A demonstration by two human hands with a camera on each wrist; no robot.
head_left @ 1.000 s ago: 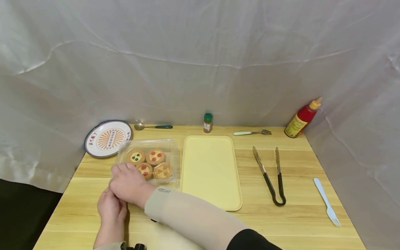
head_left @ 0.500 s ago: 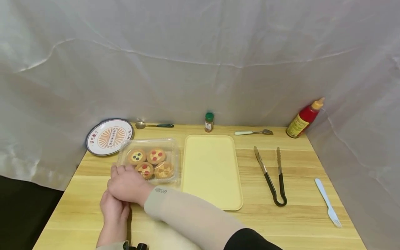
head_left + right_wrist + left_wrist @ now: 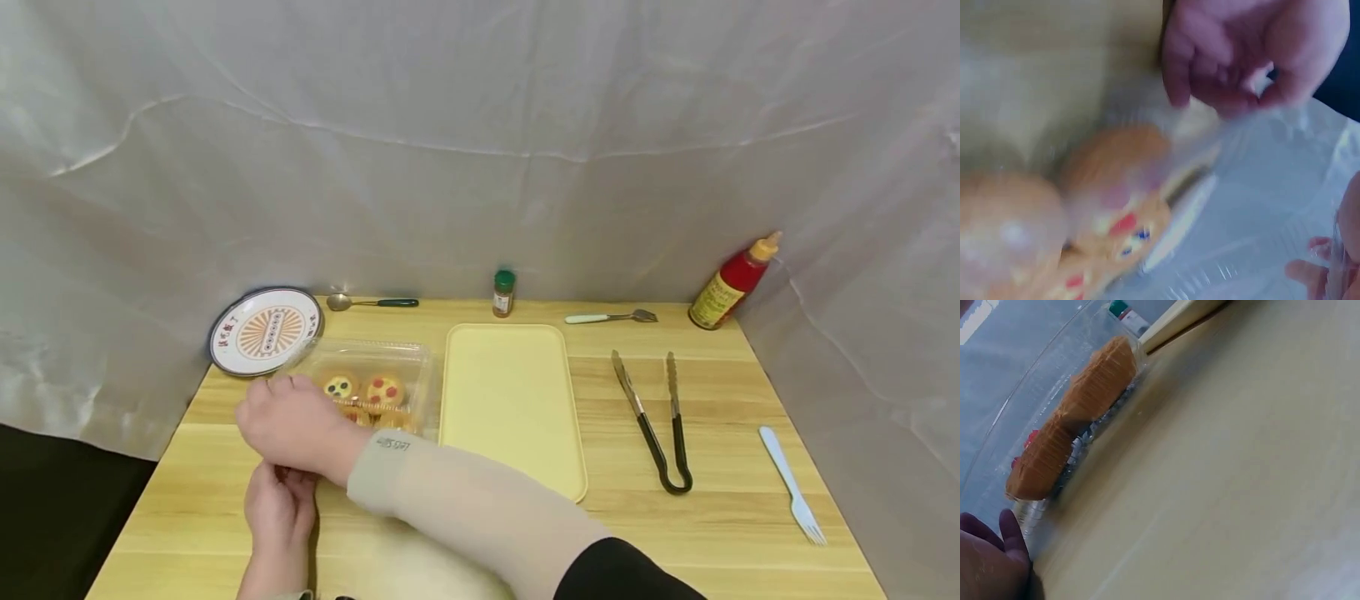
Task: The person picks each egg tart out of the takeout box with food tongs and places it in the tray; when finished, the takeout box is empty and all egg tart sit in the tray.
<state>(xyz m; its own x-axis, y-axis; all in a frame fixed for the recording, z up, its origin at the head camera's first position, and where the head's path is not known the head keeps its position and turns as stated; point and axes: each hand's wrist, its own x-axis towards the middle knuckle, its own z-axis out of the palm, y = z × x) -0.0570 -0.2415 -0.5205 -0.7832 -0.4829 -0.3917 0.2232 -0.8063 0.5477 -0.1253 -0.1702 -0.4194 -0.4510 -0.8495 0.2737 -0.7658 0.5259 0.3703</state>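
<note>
A clear plastic clamshell box [image 3: 416, 392] with several round tarts [image 3: 384, 390], topped in red and dark dots, rests left of centre. My right hand [image 3: 292, 421] pinches its lid [image 3: 390, 354] at the near-left side; in the right wrist view those fingertips [image 3: 1310, 275] are on the plastic edge. Below, my left hand [image 3: 279, 504] grips the box's near-left corner, thumb against curled fingers. The front edge of the lid stands raised above the tarts. In the left wrist view two brown tarts [image 3: 1072, 419] show through the box side, and my left hand [image 3: 991, 559] is at its corner.
A yellow tray [image 3: 513, 408] lies right of the box; a patterned plate [image 3: 266, 332] leans behind it. Along the back are a spoon [image 3: 375, 303], spice jar [image 3: 503, 293], fork [image 3: 611, 317] and sauce bottle [image 3: 731, 285]. Tongs [image 3: 660, 442] and a pale-blue fork [image 3: 791, 483] lie right.
My right hand has moved up and left from the box corner, and the lid's front edge has risen with it. My left hand stays at nearly the same place.
</note>
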